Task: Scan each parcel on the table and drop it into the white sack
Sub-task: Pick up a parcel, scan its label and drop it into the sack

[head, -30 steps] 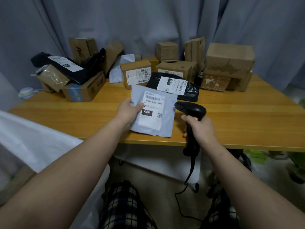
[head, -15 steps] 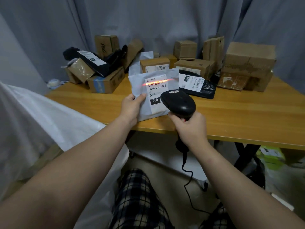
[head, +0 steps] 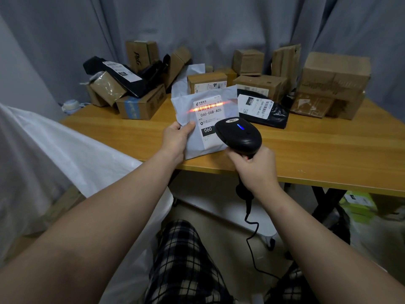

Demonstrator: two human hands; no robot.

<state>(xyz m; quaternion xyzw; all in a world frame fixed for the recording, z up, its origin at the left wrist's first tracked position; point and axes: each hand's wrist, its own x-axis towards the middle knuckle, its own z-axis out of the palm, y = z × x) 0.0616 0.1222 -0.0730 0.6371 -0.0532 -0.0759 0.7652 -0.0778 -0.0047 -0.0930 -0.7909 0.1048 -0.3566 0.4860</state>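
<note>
L hand (head: 175, 141) grips grey mailer (head: 186, 107) labelled 060-06B-A05, R hand (head: 256, 170) grips scanner (head: 240, 135).

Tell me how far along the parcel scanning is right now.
Done: unclear, the white sack hides its contents. In hand: the left hand holds the grey mailer while the right hand grips the scanner, its red line across the barcode. Left: dropping this one in, then the black mailer and many cardboard boxes on the table.
</note>
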